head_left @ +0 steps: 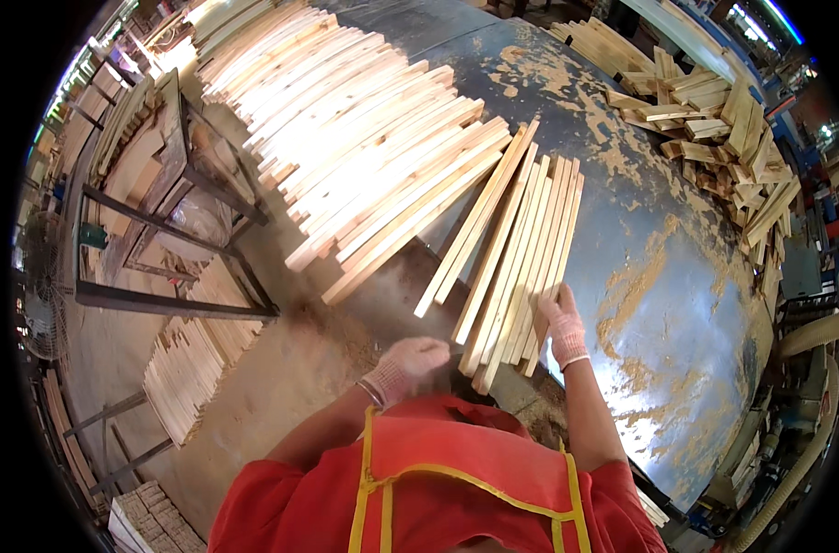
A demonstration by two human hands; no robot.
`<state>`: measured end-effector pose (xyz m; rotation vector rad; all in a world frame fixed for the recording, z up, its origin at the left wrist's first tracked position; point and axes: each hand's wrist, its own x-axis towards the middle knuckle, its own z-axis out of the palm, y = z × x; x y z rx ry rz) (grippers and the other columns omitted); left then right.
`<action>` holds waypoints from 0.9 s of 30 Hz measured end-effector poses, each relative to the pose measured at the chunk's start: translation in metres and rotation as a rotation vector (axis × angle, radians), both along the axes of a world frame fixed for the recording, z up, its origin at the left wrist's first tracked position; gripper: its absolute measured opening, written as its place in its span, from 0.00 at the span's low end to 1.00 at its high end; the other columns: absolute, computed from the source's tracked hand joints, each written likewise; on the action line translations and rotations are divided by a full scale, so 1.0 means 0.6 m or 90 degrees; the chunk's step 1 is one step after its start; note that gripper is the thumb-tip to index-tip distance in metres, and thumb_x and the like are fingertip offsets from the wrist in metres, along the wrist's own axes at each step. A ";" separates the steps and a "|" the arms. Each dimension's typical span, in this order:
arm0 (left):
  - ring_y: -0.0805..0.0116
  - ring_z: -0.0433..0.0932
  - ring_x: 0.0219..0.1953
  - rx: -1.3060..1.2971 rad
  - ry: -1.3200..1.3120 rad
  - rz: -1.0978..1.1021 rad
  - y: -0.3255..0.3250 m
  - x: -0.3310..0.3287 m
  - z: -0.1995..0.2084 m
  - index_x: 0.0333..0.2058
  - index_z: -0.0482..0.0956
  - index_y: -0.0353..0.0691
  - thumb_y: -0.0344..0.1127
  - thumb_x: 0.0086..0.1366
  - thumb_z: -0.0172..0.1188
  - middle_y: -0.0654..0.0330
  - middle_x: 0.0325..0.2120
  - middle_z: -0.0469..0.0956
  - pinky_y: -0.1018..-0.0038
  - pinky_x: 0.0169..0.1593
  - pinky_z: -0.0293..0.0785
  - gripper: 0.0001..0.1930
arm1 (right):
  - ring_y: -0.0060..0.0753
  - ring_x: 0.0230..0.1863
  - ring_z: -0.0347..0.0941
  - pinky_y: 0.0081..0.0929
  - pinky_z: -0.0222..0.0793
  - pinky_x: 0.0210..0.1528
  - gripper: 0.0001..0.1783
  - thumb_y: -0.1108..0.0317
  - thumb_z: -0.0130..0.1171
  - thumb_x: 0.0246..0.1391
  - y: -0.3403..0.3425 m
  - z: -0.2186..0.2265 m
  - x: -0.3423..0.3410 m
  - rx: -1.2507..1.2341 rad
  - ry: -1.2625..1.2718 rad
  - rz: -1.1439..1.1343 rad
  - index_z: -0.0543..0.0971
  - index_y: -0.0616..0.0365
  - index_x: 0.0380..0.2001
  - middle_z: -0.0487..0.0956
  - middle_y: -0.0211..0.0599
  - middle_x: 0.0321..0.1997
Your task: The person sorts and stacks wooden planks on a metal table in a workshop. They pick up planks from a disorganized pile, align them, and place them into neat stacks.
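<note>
Two gloved hands work a small bunch of wood strips [516, 267] mid-frame on the dark counter [677, 276]. Right hand [563, 323] lies open on them. Left hand [417, 358] is blurry; its grip I cannot tell.

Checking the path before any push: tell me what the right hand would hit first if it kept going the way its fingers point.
The right hand already rests on the small bunch of wooden slats; its fingers point up along them, so it would likely just slide along those slats.

Viewpoint: head-worn fisheye, high above the desk [677, 276].
Facing: steeply down and forward.
Nearness: close to the person's own chest and forearms.
Edges: bent, dark at the rim; far corners probably unreadable.
</note>
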<state>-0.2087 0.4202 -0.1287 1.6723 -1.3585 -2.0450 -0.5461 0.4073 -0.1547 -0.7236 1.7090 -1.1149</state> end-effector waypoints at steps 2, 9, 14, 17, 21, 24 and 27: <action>0.58 0.81 0.58 -0.174 -0.086 0.015 -0.056 -0.012 0.020 0.64 0.78 0.41 0.52 0.68 0.67 0.51 0.57 0.82 0.63 0.63 0.74 0.31 | 0.39 0.65 0.72 0.34 0.69 0.65 0.51 0.58 0.71 0.61 -0.010 0.002 -0.019 0.019 -0.084 0.019 0.55 0.65 0.78 0.74 0.47 0.69; 0.49 0.76 0.64 -0.207 -0.368 -0.124 -0.362 -0.168 0.039 0.68 0.73 0.40 0.72 0.66 0.55 0.45 0.60 0.79 0.57 0.67 0.71 0.45 | 0.34 0.56 0.79 0.32 0.75 0.58 0.44 0.40 0.65 0.63 -0.154 -0.002 -0.130 0.045 0.045 0.206 0.69 0.66 0.68 0.83 0.46 0.57; 0.44 0.75 0.64 -0.314 -0.450 -0.187 -0.370 -0.301 0.006 0.67 0.69 0.32 0.74 0.57 0.62 0.40 0.63 0.72 0.58 0.66 0.73 0.53 | 0.36 0.51 0.81 0.29 0.79 0.51 0.50 0.40 0.73 0.55 -0.225 0.004 -0.138 0.178 -0.049 0.173 0.69 0.69 0.67 0.83 0.46 0.56; 0.44 0.77 0.61 -0.292 -0.366 -0.108 -0.372 -0.328 0.056 0.65 0.70 0.32 0.65 0.55 0.68 0.40 0.61 0.73 0.57 0.63 0.76 0.50 | 0.38 0.54 0.80 0.34 0.78 0.56 0.50 0.47 0.77 0.54 -0.226 0.057 -0.129 0.146 -0.137 0.065 0.67 0.74 0.66 0.82 0.47 0.55; 0.43 0.76 0.60 -0.467 -0.205 -0.068 -0.414 -0.375 0.198 0.63 0.72 0.37 0.57 0.56 0.71 0.42 0.56 0.75 0.54 0.64 0.74 0.42 | 0.40 0.59 0.76 0.35 0.72 0.65 0.41 0.51 0.74 0.58 -0.222 0.201 -0.171 -0.091 -0.059 0.012 0.72 0.68 0.65 0.81 0.46 0.56; 0.43 0.77 0.57 -0.752 -0.075 0.017 -0.439 -0.410 0.300 0.66 0.70 0.37 0.55 0.55 0.72 0.42 0.56 0.74 0.54 0.63 0.74 0.44 | 0.51 0.66 0.70 0.62 0.56 0.74 0.50 0.38 0.73 0.51 -0.224 0.325 -0.225 -0.201 0.187 -0.038 0.71 0.55 0.70 0.75 0.54 0.67; 0.43 0.76 0.59 -0.832 0.054 0.079 -0.443 -0.433 0.370 0.71 0.65 0.39 0.54 0.53 0.74 0.42 0.59 0.72 0.54 0.63 0.74 0.50 | 0.40 0.67 0.70 0.51 0.62 0.73 0.39 0.48 0.70 0.61 -0.208 0.402 -0.259 -0.378 0.242 -0.077 0.72 0.56 0.69 0.78 0.41 0.64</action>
